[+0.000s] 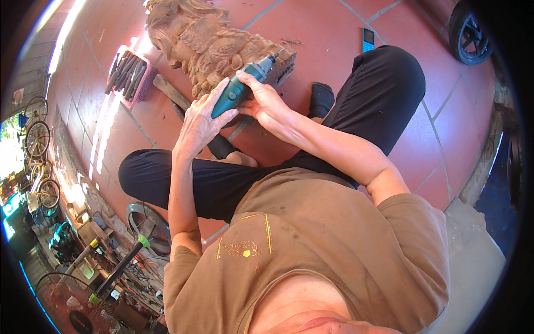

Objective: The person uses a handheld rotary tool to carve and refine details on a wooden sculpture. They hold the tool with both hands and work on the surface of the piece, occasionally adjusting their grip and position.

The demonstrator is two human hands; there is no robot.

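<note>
A carved wooden sculpture (206, 39) with ornate relief stands on the red tiled floor in front of me. I sit cross-legged in black trousers before it. A teal rotary tool (242, 86) points its tip at the carving's lower right part. My left hand (198, 122) wraps the tool's rear body. My right hand (266, 103) grips the tool nearer the front, fingers over its top.
A pink tray of several chisels (127, 72) lies left of the carving, a wooden mallet (169, 92) beside it. A blue phone (367, 40) lies on the tiles at upper right. A wheel (469, 30) stands far right; a fan (149, 225) and bicycles (36, 139) left.
</note>
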